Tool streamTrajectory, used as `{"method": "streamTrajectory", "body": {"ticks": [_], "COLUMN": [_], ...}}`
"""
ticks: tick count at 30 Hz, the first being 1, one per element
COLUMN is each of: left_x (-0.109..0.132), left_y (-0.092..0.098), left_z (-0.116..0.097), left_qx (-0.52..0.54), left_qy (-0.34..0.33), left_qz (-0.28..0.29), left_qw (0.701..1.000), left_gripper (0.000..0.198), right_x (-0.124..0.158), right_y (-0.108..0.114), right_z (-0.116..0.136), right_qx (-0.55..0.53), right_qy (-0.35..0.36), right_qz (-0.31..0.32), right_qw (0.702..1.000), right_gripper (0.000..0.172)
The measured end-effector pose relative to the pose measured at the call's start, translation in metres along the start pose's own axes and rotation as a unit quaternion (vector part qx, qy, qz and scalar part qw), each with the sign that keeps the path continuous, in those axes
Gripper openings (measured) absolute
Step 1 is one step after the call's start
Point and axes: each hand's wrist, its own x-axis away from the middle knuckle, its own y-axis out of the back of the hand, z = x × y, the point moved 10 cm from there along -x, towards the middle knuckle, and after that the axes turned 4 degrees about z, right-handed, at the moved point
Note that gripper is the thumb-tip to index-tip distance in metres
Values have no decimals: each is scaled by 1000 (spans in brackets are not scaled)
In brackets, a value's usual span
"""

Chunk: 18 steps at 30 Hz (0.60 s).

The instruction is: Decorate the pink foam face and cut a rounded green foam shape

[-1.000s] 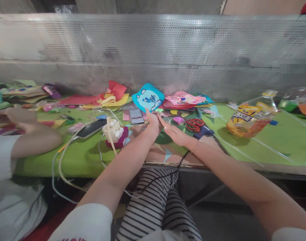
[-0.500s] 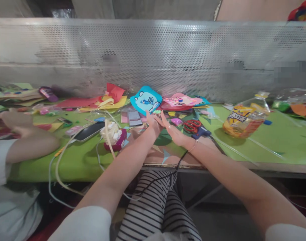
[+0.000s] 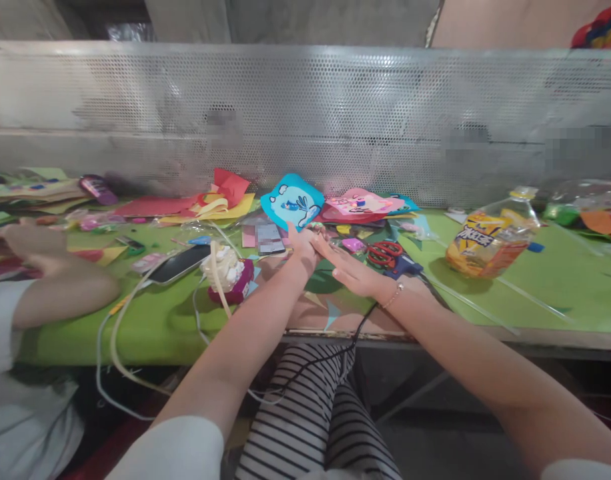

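Observation:
Above the table's middle, my left hand (image 3: pixel 304 245) is turned palm up, its thumb pointing away from me. My right hand (image 3: pixel 353 270), with a thin bracelet at the wrist, lies across it, fingers stretched out flat and tips touching the left palm and fingers. Whether anything small lies between the palms is hidden. Just beyond them leans a blue card (image 3: pixel 291 200) with a drawing. A phone (image 3: pixel 269 238) lies left of my fingers. Right of my hands are a pink packet (image 3: pixel 354 245), red-handled scissors (image 3: pixel 384 253) and a dark blue object (image 3: pixel 404 265).
A clear plastic bottle (image 3: pixel 490 233) with a yellow label stands right. Left are a magenta-based tub (image 3: pixel 231 283), a dark phone (image 3: pixel 179 264), cables and coloured paper (image 3: pixel 160 204). Another person's arm (image 3: pixel 65 280) rests at far left. A perforated metal panel (image 3: pixel 305 113) closes the back.
My right hand has tilted down from nearly upright to lying flatter over my left palm, its fingertips sliding left. The view has shifted slightly; the table items stay in place.

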Motion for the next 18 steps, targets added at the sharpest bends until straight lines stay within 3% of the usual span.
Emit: {"method": "streamTrajectory", "body": {"ticks": [3,8,14,18], "left_x": [0,12,2,9], "left_y": [-6,-16,-16,-21], "left_z": [-6,13,4,12], "left_qx": [21,3,38,22], "left_qy": [-10,42,36,63], "left_qz": [25,51,62,68], "left_qw": [999,998,997,995], "left_gripper": [56,56,63,63], "right_x": [2,-5,2,-3], "right_y": [-7,3,5,9], "right_z": [-6,-1,-2,0], "right_qx": [38,53,64,60], "right_qy": [-14,5,12,24], "right_qz": [36,-19,15,-25], "right_qw": [999,998,998,998], "right_gripper": [61,63,64,65]}}
